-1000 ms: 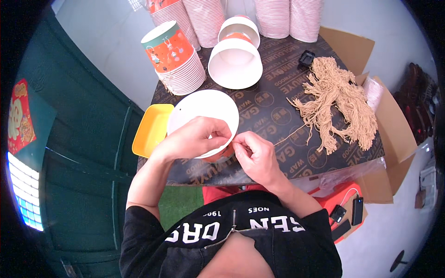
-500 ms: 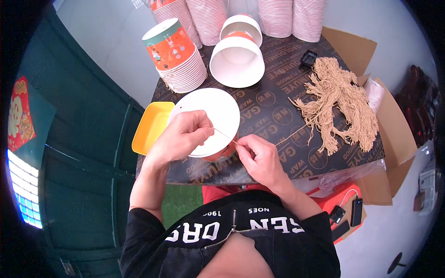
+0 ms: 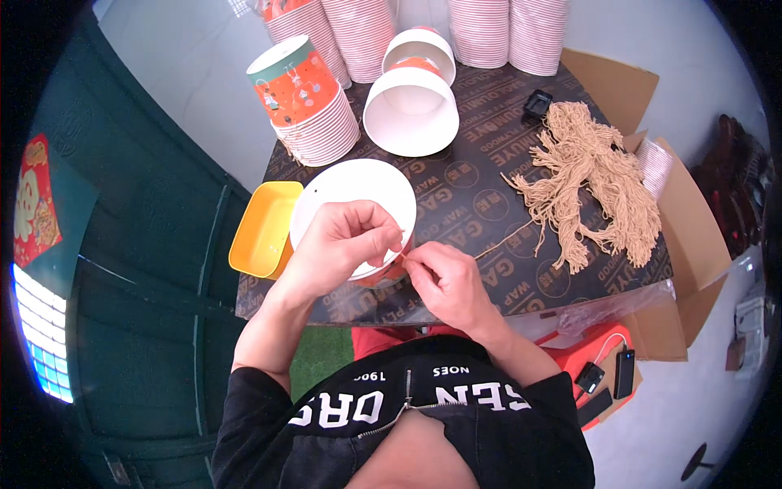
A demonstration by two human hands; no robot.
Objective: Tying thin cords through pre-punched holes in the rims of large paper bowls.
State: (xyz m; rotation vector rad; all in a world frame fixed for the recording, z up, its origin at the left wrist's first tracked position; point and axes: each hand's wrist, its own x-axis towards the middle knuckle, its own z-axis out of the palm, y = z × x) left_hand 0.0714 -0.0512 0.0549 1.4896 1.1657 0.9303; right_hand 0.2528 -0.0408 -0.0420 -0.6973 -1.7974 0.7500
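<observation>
An upturned paper tub, its round white base (image 3: 358, 181) facing up and its side orange, stands at the table's near edge with a small dark hole near the base's far left rim. Over its right part my left hand (image 3: 346, 244) is closed in a pinch at the end of a thin tan string. Just right of the tub's rim, my right hand (image 3: 448, 284) pinches the same string (image 3: 509, 240), which trails right towards a loose bundle of tan strings (image 3: 599, 183). The fingertips nearly meet, and the short stretch between them is hard to see.
A yellow plastic box (image 3: 262, 232) sits left of the tub. Farther back are a stack of orange printed tubs (image 3: 305, 102), white tubs on their sides (image 3: 411, 114) and tall cup stacks (image 3: 481, 33). A black square object (image 3: 538, 103) lies by the strings; a cardboard box (image 3: 692, 220) stands right.
My left hand has moved right and slightly nearer, closing in on my right hand. The string stretch between them has shortened. My right hand has shifted slightly left.
</observation>
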